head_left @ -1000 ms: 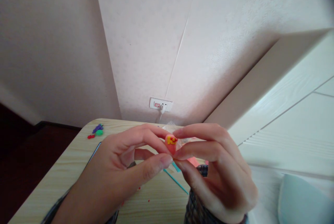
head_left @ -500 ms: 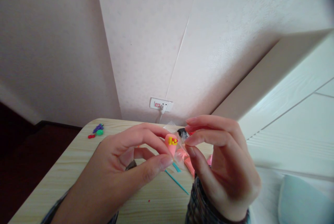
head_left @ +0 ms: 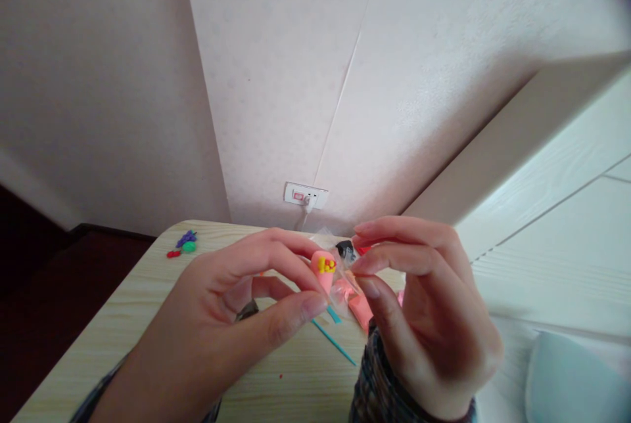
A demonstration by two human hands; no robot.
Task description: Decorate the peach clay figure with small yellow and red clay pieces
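A small pink clay piece [head_left: 322, 278], decorated with yellow and red bits, is pinched between the thumb and fingers of my left hand [head_left: 236, 298] above the table. Just to its right, my right hand [head_left: 428, 305] has its thumb and index fingertips pressed together. Anything between those fingertips is too small to make out. Beneath the hands lie a thin teal tool [head_left: 335, 343] and crinkled clear bags [head_left: 341, 291], near a salmon-pink packet [head_left: 361, 310].
At the far left corner of the wooden table [head_left: 123, 337] sit small purple [head_left: 186, 238], green [head_left: 188, 247] and red [head_left: 173, 254] clay shapes. A wall socket [head_left: 305, 195] with a plug is behind the table. White furniture [head_left: 566, 232] stands at the right.
My right hand has shifted slightly to the right, its fingertips still pressed together. My left hand keeps its hold on the pink clay piece, almost unmoved.
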